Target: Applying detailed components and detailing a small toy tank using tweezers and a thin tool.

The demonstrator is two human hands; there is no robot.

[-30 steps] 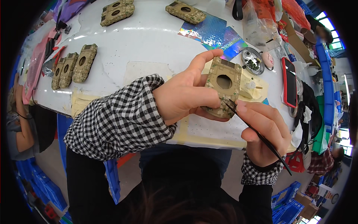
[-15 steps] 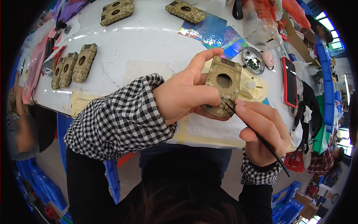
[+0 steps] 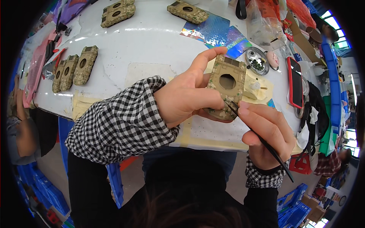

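My left hand (image 3: 192, 93) grips a camouflage model tank hull (image 3: 232, 69) by its left side and near end, thumb on top and index finger stretched along the far end. The hull has a round hole in its top. Between the fingers of my right hand (image 3: 268, 131) is a pair of black tweezers (image 3: 262, 138), its tips touching or just over the hull's near end. Any small part at the tips is too small to make out. Right of the hull, a round metal dish (image 3: 257, 60) holds small dark green pieces. A pale block (image 3: 254, 88) stands beside the hull.
Several more tank hulls lie on the white table (image 3: 144, 41), such as one hull (image 3: 85, 65) at the left and one hull (image 3: 187, 11) at the far side. Shiny blue film (image 3: 213, 30) lies beyond my hands. A red-edged phone (image 3: 294, 81) and plastic bags (image 3: 264, 28) are at the right.
Almost nothing differs. The hull, both hands and the tweezers sit very slightly further left, and the tweezer tips stay at the hull's near end.
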